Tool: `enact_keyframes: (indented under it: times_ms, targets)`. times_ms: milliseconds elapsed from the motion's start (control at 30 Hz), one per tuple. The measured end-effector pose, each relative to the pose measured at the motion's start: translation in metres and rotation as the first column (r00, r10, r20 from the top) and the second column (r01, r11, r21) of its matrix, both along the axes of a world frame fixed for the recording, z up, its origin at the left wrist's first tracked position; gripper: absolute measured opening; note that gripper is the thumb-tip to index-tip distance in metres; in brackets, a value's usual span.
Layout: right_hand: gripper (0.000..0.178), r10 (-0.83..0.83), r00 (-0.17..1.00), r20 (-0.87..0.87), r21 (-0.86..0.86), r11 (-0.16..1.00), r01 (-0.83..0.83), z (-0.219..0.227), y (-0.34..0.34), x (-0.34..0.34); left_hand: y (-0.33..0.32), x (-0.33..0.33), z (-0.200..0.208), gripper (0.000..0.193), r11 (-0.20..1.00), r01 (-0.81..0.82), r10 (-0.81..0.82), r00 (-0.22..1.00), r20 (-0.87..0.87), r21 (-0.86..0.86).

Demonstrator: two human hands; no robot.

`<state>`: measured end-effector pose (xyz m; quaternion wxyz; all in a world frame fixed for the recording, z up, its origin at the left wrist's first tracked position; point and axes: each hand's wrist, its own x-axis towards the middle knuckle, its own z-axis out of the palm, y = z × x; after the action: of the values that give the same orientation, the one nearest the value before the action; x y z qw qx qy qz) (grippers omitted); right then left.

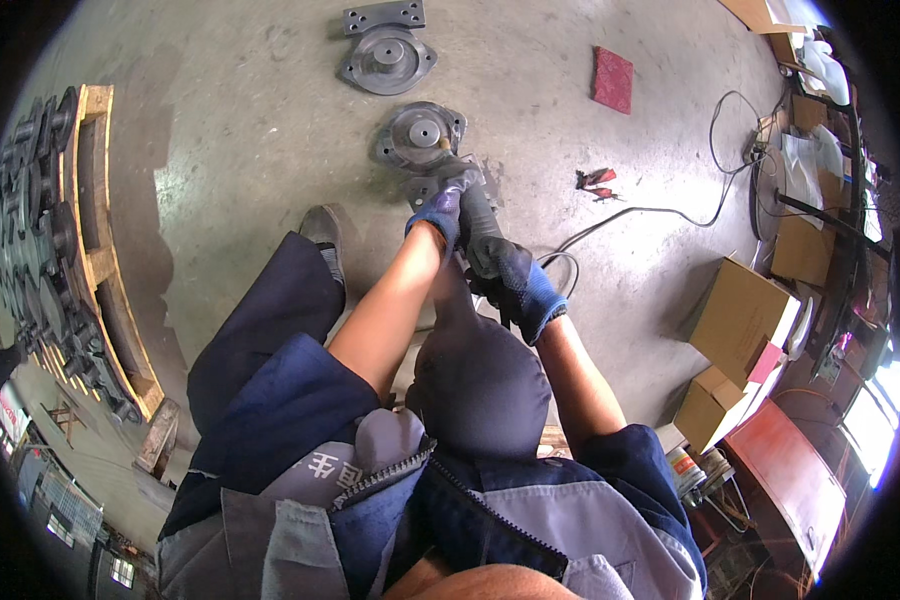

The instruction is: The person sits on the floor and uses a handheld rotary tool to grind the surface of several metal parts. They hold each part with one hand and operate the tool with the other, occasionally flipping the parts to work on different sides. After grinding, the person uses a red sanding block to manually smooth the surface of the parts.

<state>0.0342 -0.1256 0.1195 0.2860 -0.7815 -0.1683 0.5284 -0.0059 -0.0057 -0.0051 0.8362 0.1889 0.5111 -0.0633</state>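
Note:
With both gloved hands I hold a dark, long-bodied corded power tool (480, 222), which looks like a straight grinder. My left hand (444, 203) is closed around its front part. My right hand (522, 281) grips the body farther back, closer to me. The tool's narrow front end meets the near side of a grey metal flange part (423, 133) lying on the floor. That part has a raised round boss with a centre hole and bolt holes in its ears. Its near plate is partly hidden behind my hands and the tool.
A similar metal part (387, 58) lies farther off. To the right are a red cloth pad (613, 80), red-handled pliers (598, 183) and a black cable (660, 210). Cardboard boxes (742, 322) stand at right. A wooden pallet (100, 220) carries stacked metal parts at left.

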Motion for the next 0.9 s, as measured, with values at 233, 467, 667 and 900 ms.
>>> enact_keyframes:
  times_ms: [233, 467, 667, 900]
  targets:
    - [0.027, 0.209, 0.941, 0.265, 0.104, 0.964, -0.244, -0.019, -0.005, 0.005, 0.007, 0.010, -0.013, 0.048, 0.991, -0.007, 0.002, 0.999, -0.034, -0.131]
    - [0.034, 0.252, 0.941, 0.228, -0.002, 0.966, -0.258, -0.004, 0.008, 0.017, 0.009, 0.017, -0.004, 0.045, 0.998, -0.065, 0.066, 0.995, 0.080, -0.016]
    - [0.038, 0.180, 0.974, 0.141, 0.043, 0.981, -0.187, -0.012, 0.008, 0.028, 0.017, 0.025, 0.014, 0.047, 0.986, -0.132, 0.142, 0.985, 0.094, -0.101]
    - [0.045, 0.169, 0.982, 0.089, 0.088, 0.980, -0.177, -0.014, 0.006, 0.046, 0.011, 0.036, -0.010, 0.046, 0.945, -0.244, 0.277, 0.951, 0.135, -0.219]
